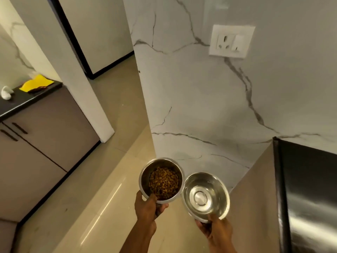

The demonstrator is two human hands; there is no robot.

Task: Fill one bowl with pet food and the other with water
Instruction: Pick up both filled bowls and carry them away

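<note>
Bowls are in both our hands. Our left hand [145, 207] grips the near rim of the steel food bowl [145, 172], thumb over the edge, and brown kibble [164, 182] lies in a heap inside it. Our right hand [217, 229] pinches the near edge of the steel water bowl [218, 181], which looks to have clear water [200, 198] in it. The two bowls are up in the air over the shiny floor [109, 179], side by side, close to the marble wall [200, 106]. We think both are filled, so the job left is to put them down. We should go slowly, keep the water bowl flat so nothing spills, and not let the rims bump. We should bend low and set one bowl down, then the other, before we let go
</note>
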